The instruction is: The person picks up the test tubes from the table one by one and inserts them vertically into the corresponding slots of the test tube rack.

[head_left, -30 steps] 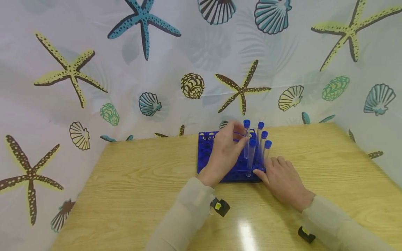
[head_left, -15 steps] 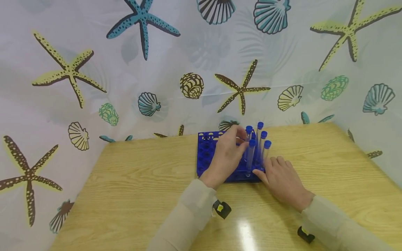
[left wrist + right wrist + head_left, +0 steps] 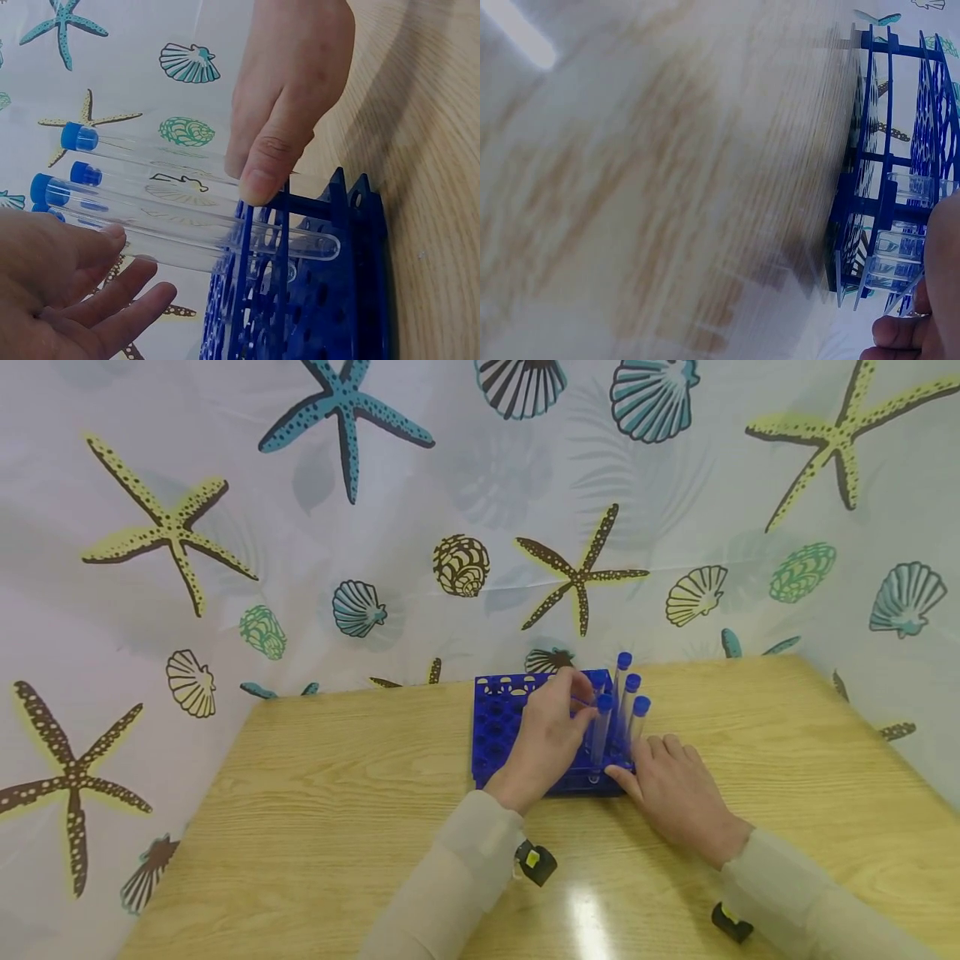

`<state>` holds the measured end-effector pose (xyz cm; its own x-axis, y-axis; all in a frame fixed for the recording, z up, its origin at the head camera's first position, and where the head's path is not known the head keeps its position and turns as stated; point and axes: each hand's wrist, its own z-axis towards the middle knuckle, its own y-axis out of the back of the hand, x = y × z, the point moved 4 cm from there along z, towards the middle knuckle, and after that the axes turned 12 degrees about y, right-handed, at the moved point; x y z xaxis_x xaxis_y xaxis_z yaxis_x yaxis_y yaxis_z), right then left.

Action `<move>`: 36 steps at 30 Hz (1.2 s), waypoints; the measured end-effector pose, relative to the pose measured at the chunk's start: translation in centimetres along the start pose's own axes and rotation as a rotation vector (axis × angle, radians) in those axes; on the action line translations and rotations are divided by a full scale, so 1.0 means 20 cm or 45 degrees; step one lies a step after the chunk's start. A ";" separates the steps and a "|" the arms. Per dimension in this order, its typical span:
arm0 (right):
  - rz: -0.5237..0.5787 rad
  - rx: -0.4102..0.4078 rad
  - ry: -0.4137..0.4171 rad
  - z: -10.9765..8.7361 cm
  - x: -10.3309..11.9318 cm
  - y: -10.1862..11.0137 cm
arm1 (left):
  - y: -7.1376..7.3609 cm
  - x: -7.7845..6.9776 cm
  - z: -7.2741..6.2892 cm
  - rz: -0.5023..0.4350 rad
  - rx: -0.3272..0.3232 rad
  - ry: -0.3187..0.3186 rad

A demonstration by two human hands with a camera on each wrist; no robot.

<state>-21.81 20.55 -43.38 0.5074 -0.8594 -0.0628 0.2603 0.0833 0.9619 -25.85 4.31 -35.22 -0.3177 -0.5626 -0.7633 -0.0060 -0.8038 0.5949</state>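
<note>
My left hand [image 3: 550,731] is over the blue test tube rack [image 3: 489,739], thumb and fingers pinching a clear blue-capped test tube [image 3: 597,685] near its top. The left wrist view shows this hand [image 3: 67,292] beside the caps, some fingers held out, partly covering the pinched tube. Several other capped tubes stand upright at the rack's right end, among them a front tube [image 3: 603,703] and a back tube [image 3: 624,660]. With its thumb on the top plate, my right hand [image 3: 675,793] grips the rack's right end; its fingers [image 3: 900,334] curl past the end in the right wrist view.
A wooden table [image 3: 337,793] carries the rack near its back edge. Behind it hangs a white cloth [image 3: 420,485] printed with starfish and shells. Rows of holes [image 3: 493,727] run through the rack's left part.
My left hand has moved down and slightly right, and the pinched tube's cap has sunk from above the front tube's cap to just behind it. The right hand stays on the rack.
</note>
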 end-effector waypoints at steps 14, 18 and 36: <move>-0.007 -0.014 0.004 0.00 0.00 0.00 | -0.05 0.03 -0.01 0.015 0.024 0.038; -0.001 -0.008 -0.005 0.00 0.00 0.00 | -0.05 0.04 -0.01 0.045 0.016 0.035; 0.040 0.052 -0.046 0.00 0.00 0.01 | 0.09 0.12 -0.10 0.174 0.027 0.075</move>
<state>-21.74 20.54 -43.21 0.4844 -0.8745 -0.0235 0.2106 0.0905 0.9734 -24.66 1.16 -36.58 -0.2611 -0.6772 -0.6879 0.0132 -0.7151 0.6989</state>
